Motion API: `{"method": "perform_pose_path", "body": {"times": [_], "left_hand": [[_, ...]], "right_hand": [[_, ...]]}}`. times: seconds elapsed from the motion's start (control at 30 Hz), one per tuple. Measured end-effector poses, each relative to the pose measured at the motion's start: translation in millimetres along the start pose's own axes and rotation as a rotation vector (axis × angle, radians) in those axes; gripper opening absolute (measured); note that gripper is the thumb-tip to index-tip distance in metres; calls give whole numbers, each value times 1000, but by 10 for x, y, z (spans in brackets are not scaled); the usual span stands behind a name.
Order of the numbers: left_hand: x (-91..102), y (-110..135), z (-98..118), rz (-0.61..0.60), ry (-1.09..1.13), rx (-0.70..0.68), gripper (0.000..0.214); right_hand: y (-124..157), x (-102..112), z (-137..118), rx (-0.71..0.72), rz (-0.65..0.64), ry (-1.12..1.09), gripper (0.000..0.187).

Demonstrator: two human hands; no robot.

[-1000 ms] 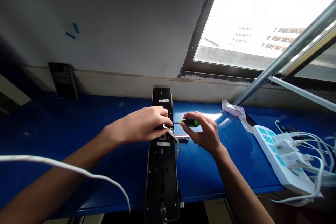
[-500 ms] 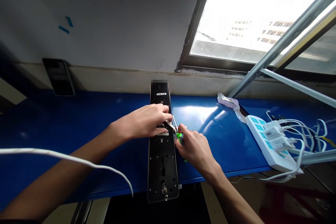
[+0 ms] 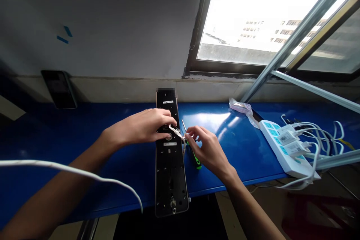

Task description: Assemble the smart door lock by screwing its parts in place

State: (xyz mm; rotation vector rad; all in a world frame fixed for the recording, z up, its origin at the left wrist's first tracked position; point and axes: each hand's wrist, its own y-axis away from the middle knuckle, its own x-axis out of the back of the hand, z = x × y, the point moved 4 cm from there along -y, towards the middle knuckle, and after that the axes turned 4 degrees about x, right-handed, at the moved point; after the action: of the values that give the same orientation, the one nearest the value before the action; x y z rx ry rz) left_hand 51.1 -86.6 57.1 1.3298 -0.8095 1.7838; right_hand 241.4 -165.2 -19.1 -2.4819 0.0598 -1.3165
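Observation:
A long black metal panel [image 3: 170, 165], resembling the back of a door lock, lies lengthwise before me with its near end past the table edge. My left hand [image 3: 146, 127] rests over its upper half, fingers curled on a short white cord [image 3: 176, 132] that trails off the panel's right side. Beside that edge, my right hand [image 3: 206, 146] has thumb and forefinger pinched near the cord; what lies between the tips is too small to make out. Partly behind those fingers, a green-and-black screwdriver [image 3: 197, 162] rests on the blue table [image 3: 230, 168].
A white power strip [image 3: 277, 146] with chargers and cables sits at the right. A small plastic packet [image 3: 242, 107] lies near the wall. At the left a phone [image 3: 59, 89] leans on the wall. A loose white cable [image 3: 84, 171] crosses above my left forearm. Metal bars slant at right.
My right hand has come off the screwdriver handle, which now lies on the table, and its fingers have moved up beside the white cord. My left thumb and fingers have shifted, exposing more cord.

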Motion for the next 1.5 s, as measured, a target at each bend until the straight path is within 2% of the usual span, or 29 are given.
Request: {"method": "perform_pose_path", "body": {"times": [0.13,0.33,0.47,0.57,0.67,0.77,0.83,0.97,1.07,1.1,1.2,1.3,1.4,1.5], "left_hand": [[79,31,-64,29,4,22,20],[159,63,-190,76,28,95,2],[202,102,-284,59,15,186,12],[204,131,-313,9,28,215,12],[216,139,-320,14,28,224,18],[257,128,-319,89,3,207,25],[302,117,-330,206,-12,215,24],[309,61,-364,478,13,249,25],[191,-36,-327,602,138,189,27],[135,-82,-288,592,188,148,26],[-17,-230,-47,432,306,-67,27],[-39,-349,222,358,469,-197,31],[-26,-496,373,317,577,-195,29],[-33,-645,319,319,570,-27,46]], "right_hand": [[-90,6,-129,76,-35,-102,13],[-289,114,-224,126,-30,-151,31],[-595,158,-224,158,17,-129,26],[-834,69,-238,237,17,-104,28],[-955,-42,-246,328,24,-99,14],[-942,-79,-246,416,71,-103,18],[-894,-39,-251,461,140,-113,19],[-790,187,-300,530,336,-139,19],[-726,436,-351,572,453,-129,17],[-706,528,-361,579,489,-121,17],[-639,807,-364,597,586,-82,15],[-572,1031,-326,627,618,-50,16],[-494,1206,-255,650,631,-37,17],[-393,1381,-158,644,663,-43,21]]}}
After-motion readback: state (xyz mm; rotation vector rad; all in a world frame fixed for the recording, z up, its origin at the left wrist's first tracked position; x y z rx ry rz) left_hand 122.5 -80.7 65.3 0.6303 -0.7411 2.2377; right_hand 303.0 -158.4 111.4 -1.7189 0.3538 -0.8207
